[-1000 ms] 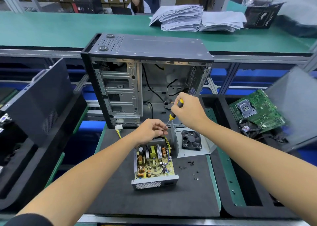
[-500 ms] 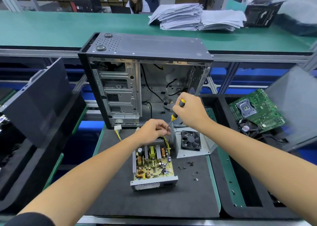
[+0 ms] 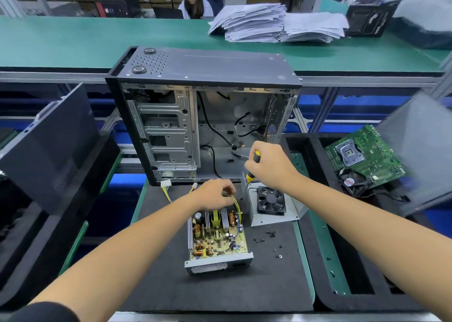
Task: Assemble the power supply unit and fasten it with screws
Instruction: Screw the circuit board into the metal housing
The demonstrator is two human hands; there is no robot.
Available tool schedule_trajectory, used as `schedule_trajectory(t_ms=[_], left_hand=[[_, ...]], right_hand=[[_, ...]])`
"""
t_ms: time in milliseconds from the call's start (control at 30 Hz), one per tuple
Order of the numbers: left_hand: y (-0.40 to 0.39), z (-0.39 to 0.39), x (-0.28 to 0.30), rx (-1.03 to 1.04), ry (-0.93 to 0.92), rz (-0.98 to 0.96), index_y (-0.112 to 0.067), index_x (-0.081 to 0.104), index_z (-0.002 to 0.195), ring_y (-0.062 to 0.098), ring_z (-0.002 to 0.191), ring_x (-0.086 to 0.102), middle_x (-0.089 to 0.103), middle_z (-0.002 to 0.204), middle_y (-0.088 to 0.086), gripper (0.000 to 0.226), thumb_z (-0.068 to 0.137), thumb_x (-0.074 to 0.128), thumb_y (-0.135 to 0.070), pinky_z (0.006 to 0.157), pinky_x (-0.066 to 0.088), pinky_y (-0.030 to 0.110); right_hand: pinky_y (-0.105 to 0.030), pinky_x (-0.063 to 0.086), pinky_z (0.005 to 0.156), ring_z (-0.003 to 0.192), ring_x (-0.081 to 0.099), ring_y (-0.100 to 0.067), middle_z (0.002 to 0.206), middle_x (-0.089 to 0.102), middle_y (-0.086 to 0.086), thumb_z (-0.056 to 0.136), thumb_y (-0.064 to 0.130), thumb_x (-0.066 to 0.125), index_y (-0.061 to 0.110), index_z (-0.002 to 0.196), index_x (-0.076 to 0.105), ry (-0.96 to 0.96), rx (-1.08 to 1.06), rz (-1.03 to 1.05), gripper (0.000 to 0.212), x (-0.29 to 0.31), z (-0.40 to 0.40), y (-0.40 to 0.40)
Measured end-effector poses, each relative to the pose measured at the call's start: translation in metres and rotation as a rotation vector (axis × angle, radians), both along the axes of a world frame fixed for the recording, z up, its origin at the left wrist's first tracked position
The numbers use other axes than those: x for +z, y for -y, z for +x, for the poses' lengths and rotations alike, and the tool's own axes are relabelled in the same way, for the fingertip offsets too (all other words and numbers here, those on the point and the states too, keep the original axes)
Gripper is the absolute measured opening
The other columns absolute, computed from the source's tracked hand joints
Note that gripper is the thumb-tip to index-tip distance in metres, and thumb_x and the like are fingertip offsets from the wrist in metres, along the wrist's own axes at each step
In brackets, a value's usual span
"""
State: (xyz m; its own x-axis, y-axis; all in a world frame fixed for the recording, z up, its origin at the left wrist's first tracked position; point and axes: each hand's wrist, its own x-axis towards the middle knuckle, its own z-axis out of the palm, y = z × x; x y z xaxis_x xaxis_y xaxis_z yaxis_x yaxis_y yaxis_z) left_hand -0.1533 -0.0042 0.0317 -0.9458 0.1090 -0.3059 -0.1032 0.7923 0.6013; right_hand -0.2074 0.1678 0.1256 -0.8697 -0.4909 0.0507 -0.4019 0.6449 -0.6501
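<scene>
Open computer case point(image 3: 203, 116) stood upright at the back of the black foam mat point(image 3: 171, 285), side panel off, loose black cables hanging inside. Judged stiff sheet metal, bulky, with sharp edges likely round the cut-outs.

Power supply base point(image 3: 217, 238) lay flat on the mat just in front of the case, near side a perforated metal wall, circuit board exposed on top with coils, capacitors and finned heat sinks. Judged moderately heavy for its size and rigid in the tray, but fragile above; best lifted by the metal side walls or the front wall, never by the components or the wires.

Power supply cover point(image 3: 274, 206), a bent grey plate with a black fan mounted in it, sat just right of the base, one flange standing up. Judged light and stiff; take it by the plain plate edges, away from the fan blades.

Left hand point(image 3: 215, 194) was curled at the far end of the base, fingers pinching the yellow wire bundle point(image 3: 236, 206). Wires soft and springy, likely to get trapped under the cover if not tucked.

Right hand point(image 3: 269, 165) gripped the yellow-and-black screwdriver point(image 3: 253, 166), tip pointing down toward the cover's upright flange; whether the tip touched anything could not be told.

Small black screws point(image 3: 270, 234) lay scattered on the mat right of the base. Tiny, easily rolled or lost.
</scene>
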Motion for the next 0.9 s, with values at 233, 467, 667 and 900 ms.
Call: schedule_trajectory(t_ms=[233,467,667,900], left_hand=[[-0.007,-0.002,-0.019,0.000,0.035,0.008,-0.028,0.062,0.101,0.018,0.106,0.051,0.050,0.111,-0.004,0.022,0.088,0.062,-0.046,0.096,0.041,0.039],[-0.011,-0.003,-0.028,-0.027,0.008,-0.050,-0.027,0.049,0.094,0.009,0.069,0.045,0.048,0.077,-0.014,0.026,0.083,0.068,-0.041,0.066,0.031,0.033],[-0.015,-0.004,-0.034,-0.075,0.005,-0.209,-0.027,0.043,0.095,0.016,0.080,0.048,0.046,0.074,-0.016,0.038,0.082,0.063,-0.057,0.079,0.031,0.037],[-0.016,-0.007,-0.038,-0.086,0.035,-0.260,-0.027,0.047,0.105,0.019,0.095,0.057,0.059,0.094,-0.012,0.056,0.071,0.063,-0.070,0.087,0.036,0.041]], right_hand=[[-0.033,0.045,0.055,0.057,0.051,-0.017,0.067,0.059,-0.001,0.083,0.017,0.058,0.021,0.072,0.048,0.004,0.089,0.143,0.016,-0.014,0.002,-0.001],[-0.027,0.035,0.051,0.063,0.051,-0.012,0.074,0.056,0.002,0.083,0.014,0.056,0.016,0.076,0.050,0.018,0.133,0.176,0.010,-0.023,0.005,-0.002],[-0.030,0.041,0.057,0.069,0.051,-0.018,0.078,0.055,0.000,0.082,0.012,0.056,0.019,0.074,0.047,0.031,0.152,0.211,0.014,-0.027,0.008,-0.001],[-0.032,0.044,0.061,0.074,0.053,-0.018,0.083,0.056,-0.001,0.082,0.012,0.056,0.014,0.079,0.053,0.025,0.177,0.231,0.006,-0.033,0.009,0.002]])
